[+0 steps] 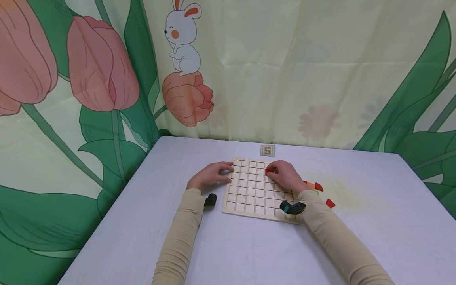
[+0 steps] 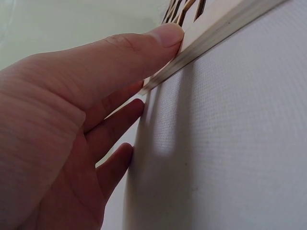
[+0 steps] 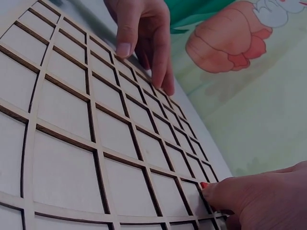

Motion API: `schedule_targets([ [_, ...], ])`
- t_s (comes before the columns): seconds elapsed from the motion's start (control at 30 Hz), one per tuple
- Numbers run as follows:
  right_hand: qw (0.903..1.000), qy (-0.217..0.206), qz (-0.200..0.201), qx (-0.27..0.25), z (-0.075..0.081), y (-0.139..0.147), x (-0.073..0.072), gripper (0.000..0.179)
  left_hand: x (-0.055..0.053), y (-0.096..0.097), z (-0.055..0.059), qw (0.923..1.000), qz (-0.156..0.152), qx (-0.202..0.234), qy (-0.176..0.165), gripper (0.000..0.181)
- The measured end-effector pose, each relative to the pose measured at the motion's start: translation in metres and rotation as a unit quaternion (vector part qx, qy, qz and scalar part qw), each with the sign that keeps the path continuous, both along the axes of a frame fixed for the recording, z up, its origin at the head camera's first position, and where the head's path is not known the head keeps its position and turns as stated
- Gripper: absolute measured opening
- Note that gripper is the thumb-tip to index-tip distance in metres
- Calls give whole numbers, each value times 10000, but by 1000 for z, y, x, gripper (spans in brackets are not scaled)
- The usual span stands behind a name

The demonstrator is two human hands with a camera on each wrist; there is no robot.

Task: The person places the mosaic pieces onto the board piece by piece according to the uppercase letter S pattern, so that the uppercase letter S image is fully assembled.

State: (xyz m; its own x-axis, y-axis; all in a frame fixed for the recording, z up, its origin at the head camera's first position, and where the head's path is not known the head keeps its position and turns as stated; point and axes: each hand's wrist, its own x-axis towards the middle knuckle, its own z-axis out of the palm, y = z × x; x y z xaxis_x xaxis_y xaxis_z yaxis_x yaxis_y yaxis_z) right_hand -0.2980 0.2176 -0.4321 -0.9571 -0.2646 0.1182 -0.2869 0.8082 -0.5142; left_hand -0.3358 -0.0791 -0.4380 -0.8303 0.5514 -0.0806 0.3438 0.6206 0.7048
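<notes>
A pale wooden board (image 1: 246, 190) with a raised square grid lies on the white table. My right hand (image 1: 285, 175) is over its far right part, pinching a small red piece (image 1: 266, 171) between thumb and fingers. In the right wrist view only a sliver of that red piece (image 3: 205, 185) shows beside the thumb. At the board's left edge is my left hand (image 1: 211, 174), its fingers extended. The left wrist view has the left thumb (image 2: 165, 36) resting on the board's rim (image 2: 211, 40), with the other fingers spread along the side.
Beyond the board lies a small card (image 1: 267, 150) with a coloured grid picture. Right of the board, partly behind the right wrist, are an orange piece (image 1: 311, 185), a red piece (image 1: 318, 187) and a bit of green (image 1: 316, 192). Another red piece (image 1: 330, 203) lies nearer.
</notes>
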Motion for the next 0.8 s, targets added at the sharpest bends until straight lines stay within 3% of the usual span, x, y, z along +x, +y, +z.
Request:
schedule_targets([
  [0.2, 9983, -126, -389, -424, 1, 13, 7, 33, -2, -1, -2, 10000, -43, -9, 55, 44],
  [0.4, 9937, -374, -834, -642, 2, 47, 20, 36, -2, -1, -2, 10000, -17, -50, 55, 43],
  [0.8, 9891, -894, -1123, -315, 2, 114, 55, 48, -3, -1, -4, 9999, -30, -74, 62, 44],
])
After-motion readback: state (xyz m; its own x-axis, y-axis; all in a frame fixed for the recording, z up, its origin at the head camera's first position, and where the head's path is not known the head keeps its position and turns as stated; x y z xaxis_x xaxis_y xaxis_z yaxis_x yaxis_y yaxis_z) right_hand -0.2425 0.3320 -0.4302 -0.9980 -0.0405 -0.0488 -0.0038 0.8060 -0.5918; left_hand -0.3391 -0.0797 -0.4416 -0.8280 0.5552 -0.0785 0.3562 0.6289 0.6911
